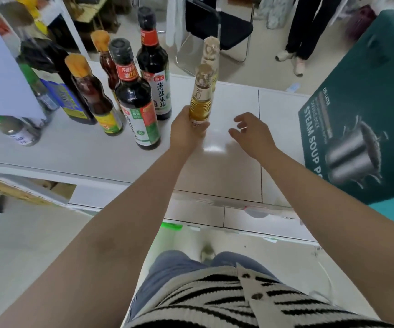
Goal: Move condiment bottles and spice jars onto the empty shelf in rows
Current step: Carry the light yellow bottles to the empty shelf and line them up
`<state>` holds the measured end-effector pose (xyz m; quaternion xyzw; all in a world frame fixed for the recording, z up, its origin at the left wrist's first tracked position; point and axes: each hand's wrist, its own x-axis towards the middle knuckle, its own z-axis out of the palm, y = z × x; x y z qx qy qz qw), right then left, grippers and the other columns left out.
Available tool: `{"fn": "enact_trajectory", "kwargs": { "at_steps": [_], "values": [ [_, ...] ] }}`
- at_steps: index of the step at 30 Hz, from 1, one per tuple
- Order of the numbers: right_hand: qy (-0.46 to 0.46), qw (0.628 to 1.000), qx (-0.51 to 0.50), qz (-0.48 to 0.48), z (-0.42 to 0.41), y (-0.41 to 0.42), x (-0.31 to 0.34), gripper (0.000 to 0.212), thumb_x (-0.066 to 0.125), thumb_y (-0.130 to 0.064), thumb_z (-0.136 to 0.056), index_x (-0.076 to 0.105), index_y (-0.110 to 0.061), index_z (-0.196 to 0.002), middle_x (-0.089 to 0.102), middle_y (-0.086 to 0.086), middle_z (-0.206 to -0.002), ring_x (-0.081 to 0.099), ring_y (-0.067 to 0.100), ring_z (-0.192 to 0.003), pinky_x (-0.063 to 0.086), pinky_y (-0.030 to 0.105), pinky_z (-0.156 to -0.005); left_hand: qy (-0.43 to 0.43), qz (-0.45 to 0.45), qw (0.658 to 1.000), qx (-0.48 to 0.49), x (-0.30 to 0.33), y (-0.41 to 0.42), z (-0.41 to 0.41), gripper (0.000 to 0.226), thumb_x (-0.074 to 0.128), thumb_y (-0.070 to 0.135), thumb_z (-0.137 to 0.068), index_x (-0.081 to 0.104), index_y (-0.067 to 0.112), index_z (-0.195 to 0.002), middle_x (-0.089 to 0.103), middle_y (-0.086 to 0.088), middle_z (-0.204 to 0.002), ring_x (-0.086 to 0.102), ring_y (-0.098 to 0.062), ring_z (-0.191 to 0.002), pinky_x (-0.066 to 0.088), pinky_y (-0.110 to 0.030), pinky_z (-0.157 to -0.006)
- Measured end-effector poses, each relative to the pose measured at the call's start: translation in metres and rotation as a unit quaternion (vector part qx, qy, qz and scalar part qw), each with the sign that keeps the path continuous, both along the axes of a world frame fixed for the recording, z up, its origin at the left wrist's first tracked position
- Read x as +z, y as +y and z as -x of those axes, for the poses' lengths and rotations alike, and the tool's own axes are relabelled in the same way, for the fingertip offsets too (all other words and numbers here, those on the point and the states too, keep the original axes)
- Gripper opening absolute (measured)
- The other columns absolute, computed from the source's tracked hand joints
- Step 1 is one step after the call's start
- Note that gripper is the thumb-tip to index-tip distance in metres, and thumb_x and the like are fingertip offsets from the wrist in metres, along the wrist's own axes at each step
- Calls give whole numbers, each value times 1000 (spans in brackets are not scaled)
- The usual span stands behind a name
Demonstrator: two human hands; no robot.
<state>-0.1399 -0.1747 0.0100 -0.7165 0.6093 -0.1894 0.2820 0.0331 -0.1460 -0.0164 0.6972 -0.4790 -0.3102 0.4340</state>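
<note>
Striped knit (226,301) and blue trousers (167,263) fill the near edge, with both bare forearms reaching away over a glossy white shelf top (236,143). Beyond the shelf lies pale floor, with a black folding chair (217,27) far off and someone's dark-trousered legs (307,27) to the far right. A green steam soup pot box (366,119) stands at the right.

On the shelf, the left hand (186,133) grips the base of a golden bottle (200,98), held upright, with a second pale-capped bottle (211,55) just behind it. The right hand (250,133) hovers beside it, near but apart, fingers loosely spread and holding nothing. To the left stand two dark soy sauce bottles (136,100), one behind the other, and two amber oil bottles with yellow caps (92,93) further left.
</note>
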Motion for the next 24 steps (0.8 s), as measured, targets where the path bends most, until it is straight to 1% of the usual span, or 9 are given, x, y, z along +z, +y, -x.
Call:
{"fn": "enact_trajectory", "kwargs": {
  "at_steps": [2, 5, 10, 12, 14, 18, 20, 22, 24],
  "values": [
    [-62, 998, -16, -9, -5, -14, 3, 41, 64, -34, -87, 53, -16, -121, 61, 5, -115, 59, 19, -101, 48, 33, -91, 26, -7, 1000, -6, 3, 17, 3, 38, 71, 23, -82, 57, 13, -117, 66, 1, -106, 61, -14, -92, 49, -18, -77],
    [-135, 990, -13, -27, -15, -37, 7, 54, 68, -35, -85, 45, -17, -130, 54, 5, -125, 54, 16, -102, 48, 34, -95, 23, -17, 1000, -6, 7, 47, 12, 34, 71, 32, -82, 60, 20, -111, 66, 7, -96, 63, -14, -89, 51, -27, -78],
    [-201, 973, 57, -98, -50, -68, 12, 77, 73, -22, -82, 26, -16, -143, 36, 7, -144, 39, 20, -126, 39, 34, -102, 39, -51, 998, 24, 13, 93, 21, 35, 69, 47, -80, 65, 24, -107, 67, 9, -84, 68, -14, -81, 57, -36, -78],
    [-207, 970, 79, -99, -66, -75, 11, 71, 73, -15, -79, 33, -13, -137, 43, 5, -135, 44, 16, -119, 40, 30, -96, 61, -68, 995, 35, 16, 108, 22, 36, 69, 49, -80, 67, 26, -107, 69, 8, -84, 68, -13, -81, 57, -39, -80],
    [-209, 971, 72, -90, -81, -82, 8, 56, 71, -11, -76, 44, -12, -125, 54, 1, -114, 53, 11, -98, 46, 27, -84, 91, -82, 992, 42, 16, 124, 22, 35, 69, 50, -77, 69, 26, -103, 72, 6, -87, 69, -13, -82, 57, -42, -82],
    [-240, 967, -12, -90, -95, -88, 5, 20, 60, -13, -85, 52, -16, -103, 58, -4, -90, 58, 0, -67, 46, 14, -58, 156, -90, 981, 78, 17, 154, 21, 41, 68, 53, -68, 72, 24, -97, 73, -1, -88, 70, -21, -85, 56, -48, -86],
    [-220, 973, -29, -64, -94, -85, 4, 22, 61, -14, -80, 52, -17, -101, 59, -3, -92, 59, 6, -72, 49, 20, -65, 177, -93, 975, 95, 18, 169, 21, 39, 69, 49, -70, 72, 21, -98, 74, -3, -89, 70, -21, -85, 56, -48, -87],
    [-173, 985, -23, -13, -86, -72, 4, 39, 68, -19, -71, 54, -15, -108, 61, -2, -99, 60, 15, -89, 52, 31, -79, 197, -94, 970, 105, 19, 184, 20, 38, 69, 47, -71, 72, 20, -98, 74, -5, -90, 71, -21, -85, 57, -46, -86],
    [-168, 986, -22, 10, -75, -50, 2, 47, 71, -26, -68, 53, -16, -111, 63, -2, -105, 61, 16, -97, 53, 36, -89, 216, -96, 966, 108, 19, 200, 17, 38, 70, 46, -71, 72, 20, -98, 73, -6, -91, 71, -21, -84, 58, -43, -85]
  ]
}}
